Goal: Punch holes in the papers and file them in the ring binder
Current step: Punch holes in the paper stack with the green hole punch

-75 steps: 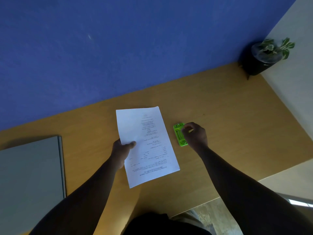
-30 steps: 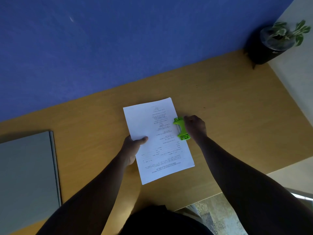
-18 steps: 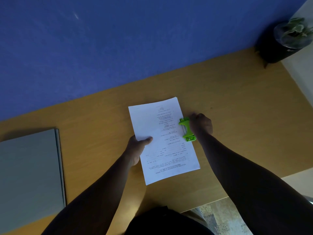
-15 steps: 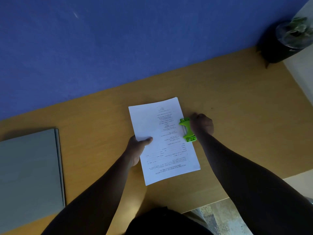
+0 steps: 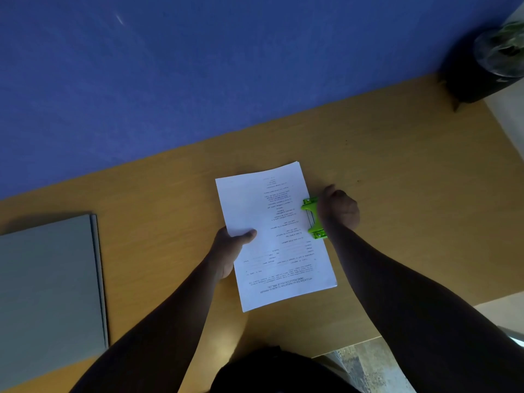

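A printed paper (image 5: 272,236) lies mid-surface (image 5: 397,194). The left hand (image 5: 231,251) pinches its left edge; the right hand (image 5: 337,208), fisted, apparently presses a green hole punch (image 5: 312,219) on its right edge. A grey binder (image 5: 48,293) lies at the surface's left edge.

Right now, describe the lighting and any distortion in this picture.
Head view: dim overall; the papers are the brightest thing, both arms near-silhouettes; the wide lens bows the desk edge; the plant pot in the corner is dark and smeared; the print is too small to read.
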A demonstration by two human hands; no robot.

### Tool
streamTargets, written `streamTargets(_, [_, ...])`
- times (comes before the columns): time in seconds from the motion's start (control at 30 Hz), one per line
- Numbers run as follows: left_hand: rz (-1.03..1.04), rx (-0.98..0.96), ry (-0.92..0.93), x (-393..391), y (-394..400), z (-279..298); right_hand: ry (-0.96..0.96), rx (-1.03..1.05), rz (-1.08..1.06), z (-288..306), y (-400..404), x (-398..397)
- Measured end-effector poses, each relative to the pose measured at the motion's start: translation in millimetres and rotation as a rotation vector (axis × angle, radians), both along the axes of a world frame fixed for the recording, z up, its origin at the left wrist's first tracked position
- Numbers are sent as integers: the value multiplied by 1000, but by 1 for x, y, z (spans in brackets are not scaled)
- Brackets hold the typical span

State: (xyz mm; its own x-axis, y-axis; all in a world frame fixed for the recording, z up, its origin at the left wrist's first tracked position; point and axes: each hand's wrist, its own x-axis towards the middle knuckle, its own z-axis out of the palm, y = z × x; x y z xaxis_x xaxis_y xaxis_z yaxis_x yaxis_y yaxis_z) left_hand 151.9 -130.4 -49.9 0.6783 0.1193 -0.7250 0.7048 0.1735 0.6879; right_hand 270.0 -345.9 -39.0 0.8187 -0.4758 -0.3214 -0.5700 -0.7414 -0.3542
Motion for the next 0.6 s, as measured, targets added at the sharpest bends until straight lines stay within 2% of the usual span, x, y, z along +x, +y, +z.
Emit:
streamTargets(0.37, [-29, -3, -10, 0, 1, -1, -253, -59, -23, -13, 3, -6])
streamTargets(0.6, [-58, -32, -29, 0, 4, -2, -293, -120, 11, -27, 3, -3])
